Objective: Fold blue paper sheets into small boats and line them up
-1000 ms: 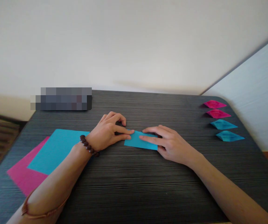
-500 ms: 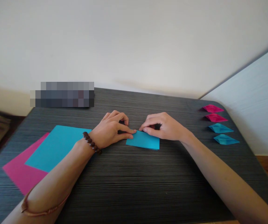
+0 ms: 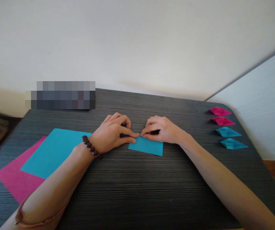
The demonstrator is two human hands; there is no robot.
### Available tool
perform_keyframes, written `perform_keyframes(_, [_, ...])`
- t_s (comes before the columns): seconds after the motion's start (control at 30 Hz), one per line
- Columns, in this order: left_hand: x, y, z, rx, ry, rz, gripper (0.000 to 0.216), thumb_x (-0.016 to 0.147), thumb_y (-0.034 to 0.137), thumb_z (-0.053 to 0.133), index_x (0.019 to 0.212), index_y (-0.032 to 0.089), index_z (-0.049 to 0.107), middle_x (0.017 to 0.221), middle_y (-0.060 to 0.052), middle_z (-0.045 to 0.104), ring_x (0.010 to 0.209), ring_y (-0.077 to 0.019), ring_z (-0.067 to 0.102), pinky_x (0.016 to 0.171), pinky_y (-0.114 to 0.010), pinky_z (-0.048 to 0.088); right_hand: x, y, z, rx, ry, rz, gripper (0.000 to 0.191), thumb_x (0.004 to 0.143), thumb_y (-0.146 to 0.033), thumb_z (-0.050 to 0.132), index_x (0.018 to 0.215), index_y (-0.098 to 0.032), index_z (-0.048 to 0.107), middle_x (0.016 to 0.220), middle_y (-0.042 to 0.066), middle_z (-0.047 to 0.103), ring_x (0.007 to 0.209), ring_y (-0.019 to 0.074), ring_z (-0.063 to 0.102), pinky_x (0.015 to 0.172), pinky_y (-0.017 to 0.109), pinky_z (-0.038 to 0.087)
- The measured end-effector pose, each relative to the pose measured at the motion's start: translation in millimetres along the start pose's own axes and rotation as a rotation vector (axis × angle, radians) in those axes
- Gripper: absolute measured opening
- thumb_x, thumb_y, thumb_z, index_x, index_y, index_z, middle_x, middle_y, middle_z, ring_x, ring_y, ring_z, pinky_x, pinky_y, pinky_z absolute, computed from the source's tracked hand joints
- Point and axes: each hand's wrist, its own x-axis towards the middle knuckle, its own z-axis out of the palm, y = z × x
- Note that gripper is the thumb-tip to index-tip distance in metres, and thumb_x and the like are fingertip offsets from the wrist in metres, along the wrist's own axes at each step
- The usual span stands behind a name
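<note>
A small folded piece of blue paper [image 3: 148,147] lies on the dark table, its long folded shape seen between my hands. My left hand [image 3: 113,131] pinches its far left corner between thumb and index finger; a beaded bracelet circles that wrist. Close beside those fingertips, my right hand [image 3: 162,129] grips the far edge of the same paper, thumb on top. The fingers hide most of that far edge. Under and beside my left forearm rest a flat blue sheet [image 3: 53,150] and, partly beneath it, a pink sheet [image 3: 18,179].
At the table's right side, two pink folded paper pieces [image 3: 220,111] and two blue folded paper pieces [image 3: 228,131] lie in a column. A blurred-out object [image 3: 63,99] stands at the back left. A pale wall [image 3: 137,44] rises behind the dark table [image 3: 128,198].
My right hand has slid left along the paper's far edge, so its fingertips now nearly meet my left ones. My left hand keeps its hold. The view has shifted slightly.
</note>
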Motion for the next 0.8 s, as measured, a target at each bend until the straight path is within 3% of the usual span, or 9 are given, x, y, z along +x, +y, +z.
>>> perform_keyframes(0.8, [1.5,-3.1,2.5,0.006,0.007,-0.029,0.027,0.077,0.055,0.057,0.097,0.042,0.068,0.091,0.000,0.053,0.090,-0.0191,0.044,0.081,-0.034,0.031,-36.9,4.4,-8.2,-0.025,0.038,0.029,0.021,0.088,-0.028,0.051,0.091,-0.018,0.069,0.079,0.004,0.064,0.073,0.0131,0.055,0.071,0.027,0.043])
